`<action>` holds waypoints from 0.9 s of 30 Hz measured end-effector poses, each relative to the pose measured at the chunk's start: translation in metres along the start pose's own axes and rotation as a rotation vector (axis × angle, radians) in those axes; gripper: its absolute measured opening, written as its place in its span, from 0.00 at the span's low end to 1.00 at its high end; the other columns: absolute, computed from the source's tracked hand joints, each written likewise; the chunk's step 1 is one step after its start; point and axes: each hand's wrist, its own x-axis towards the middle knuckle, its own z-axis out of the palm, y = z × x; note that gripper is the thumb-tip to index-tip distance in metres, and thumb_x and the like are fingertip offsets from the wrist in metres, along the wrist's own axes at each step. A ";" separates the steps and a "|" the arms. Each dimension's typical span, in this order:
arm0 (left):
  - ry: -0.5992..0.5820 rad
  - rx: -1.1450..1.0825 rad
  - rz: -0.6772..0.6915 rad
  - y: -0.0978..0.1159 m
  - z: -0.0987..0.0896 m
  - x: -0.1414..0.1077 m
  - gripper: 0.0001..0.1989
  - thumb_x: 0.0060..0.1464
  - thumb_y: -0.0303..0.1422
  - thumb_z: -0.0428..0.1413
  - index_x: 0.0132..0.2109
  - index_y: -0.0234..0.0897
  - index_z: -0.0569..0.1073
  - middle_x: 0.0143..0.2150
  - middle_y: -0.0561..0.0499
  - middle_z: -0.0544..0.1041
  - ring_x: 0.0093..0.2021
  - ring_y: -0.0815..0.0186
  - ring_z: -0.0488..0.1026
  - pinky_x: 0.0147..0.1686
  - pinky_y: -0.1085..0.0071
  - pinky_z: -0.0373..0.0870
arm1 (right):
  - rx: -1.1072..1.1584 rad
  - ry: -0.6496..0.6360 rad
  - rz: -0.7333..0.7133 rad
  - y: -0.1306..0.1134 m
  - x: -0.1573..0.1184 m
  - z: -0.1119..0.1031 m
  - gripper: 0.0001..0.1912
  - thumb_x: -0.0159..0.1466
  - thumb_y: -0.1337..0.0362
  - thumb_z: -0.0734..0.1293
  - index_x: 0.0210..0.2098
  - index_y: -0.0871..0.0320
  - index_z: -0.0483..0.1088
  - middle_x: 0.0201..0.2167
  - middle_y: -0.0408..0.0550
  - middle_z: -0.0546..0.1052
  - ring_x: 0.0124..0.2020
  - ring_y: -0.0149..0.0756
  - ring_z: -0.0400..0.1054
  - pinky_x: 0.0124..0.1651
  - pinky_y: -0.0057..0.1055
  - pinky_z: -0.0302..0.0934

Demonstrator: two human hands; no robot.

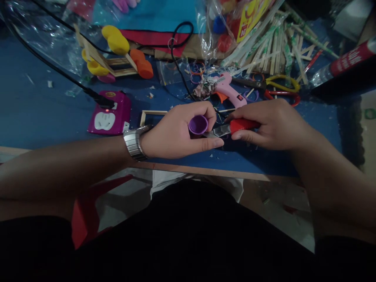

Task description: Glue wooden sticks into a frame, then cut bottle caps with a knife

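In my left hand [182, 131] is a small purple plastic cup [198, 124], its round mouth turned up toward me and my fingers curled around it. My right hand [264, 123] grips the red handle of a utility knife [239, 126]. The knife's metal end points left and meets the cup's side near my left thumb; the very tip is hidden. Just beyond both hands lies a pink glue gun [230, 90], with shredded scraps around its nozzle. Part of a small wooden stick frame [152, 112] shows behind my left wrist.
A purple power socket box [110, 113] with a black plug stands at left. Behind it is a wooden stick frame with yellow and orange foam pieces [117, 41]. Scissors [282, 84], wrapped chopsticks [270, 47] and a bottle [346, 62] are at right. A black cord crosses the blue table [44, 113].
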 end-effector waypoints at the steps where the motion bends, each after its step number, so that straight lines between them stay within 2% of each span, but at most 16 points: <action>1: 0.001 0.004 -0.002 0.000 0.000 0.000 0.18 0.61 0.47 0.67 0.37 0.41 0.70 0.35 0.53 0.77 0.34 0.67 0.73 0.36 0.67 0.69 | 0.007 -0.009 0.010 0.000 0.000 -0.001 0.34 0.71 0.30 0.60 0.51 0.49 0.82 0.42 0.51 0.87 0.41 0.52 0.82 0.39 0.41 0.66; 9: 0.008 0.002 0.023 -0.002 0.000 0.000 0.18 0.61 0.47 0.67 0.39 0.41 0.69 0.36 0.52 0.76 0.34 0.66 0.72 0.36 0.66 0.70 | -0.031 -0.012 0.012 -0.001 -0.001 -0.001 0.36 0.71 0.28 0.58 0.50 0.50 0.82 0.40 0.51 0.87 0.40 0.52 0.82 0.38 0.41 0.65; 13: 0.023 -0.036 0.091 -0.004 0.001 0.000 0.19 0.59 0.48 0.68 0.39 0.42 0.69 0.35 0.52 0.75 0.33 0.66 0.71 0.35 0.65 0.70 | -0.014 -0.022 0.022 -0.001 -0.001 0.000 0.35 0.72 0.29 0.59 0.51 0.48 0.81 0.42 0.50 0.87 0.42 0.52 0.82 0.39 0.42 0.65; 19: -0.007 0.029 0.011 -0.001 0.001 -0.001 0.18 0.62 0.47 0.66 0.40 0.42 0.69 0.37 0.50 0.77 0.35 0.64 0.73 0.37 0.64 0.72 | 0.008 -0.048 0.032 -0.002 0.000 -0.001 0.34 0.71 0.29 0.59 0.50 0.48 0.82 0.40 0.50 0.86 0.39 0.51 0.81 0.39 0.42 0.66; 27: 0.017 0.031 0.037 -0.002 0.001 -0.002 0.17 0.61 0.46 0.67 0.39 0.41 0.70 0.36 0.52 0.76 0.34 0.65 0.74 0.37 0.65 0.73 | 0.022 -0.025 0.001 0.000 0.000 0.000 0.35 0.71 0.30 0.61 0.50 0.52 0.82 0.40 0.53 0.87 0.39 0.51 0.81 0.39 0.40 0.64</action>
